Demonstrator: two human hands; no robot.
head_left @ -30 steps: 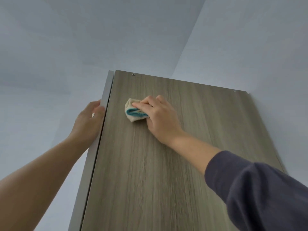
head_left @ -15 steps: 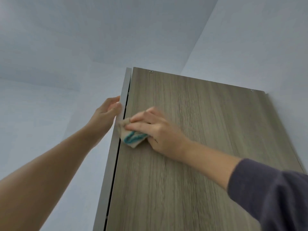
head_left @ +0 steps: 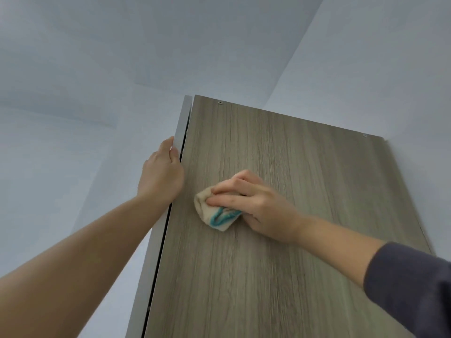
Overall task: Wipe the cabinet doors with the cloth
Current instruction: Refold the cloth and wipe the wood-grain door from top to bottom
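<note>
The folded cloth (head_left: 214,215) – cream with a teal trim – is held against the wood-grain panel (head_left: 280,264) of the cabinet by the right hand (head_left: 258,203); the fingers are laid over the wad and bent slightly round it, with the thumb largely hidden at its lower side, so the cloth is taken to be gripped as well as pressed. The left hand (head_left: 162,174) is wrapped round the pale grey edge strip (head_left: 180,128) along the panel's left side, the thumb on the near face and the fingers hidden behind it; whether that strip is a door seen edge-on cannot be told.

The panel's long axis is seen to run from the bottom of the view up to the top edge, and the grain follows it. The cloth sits in the upper left part, near the gripped edge and just right of the left hand without touching it; most of the surface lies to the right and downward – toward the wearer. Any further stroke is therefore judged to belong to the right hand, drawn along the grain or across toward the far right edge, while the left merely steadies.
</note>
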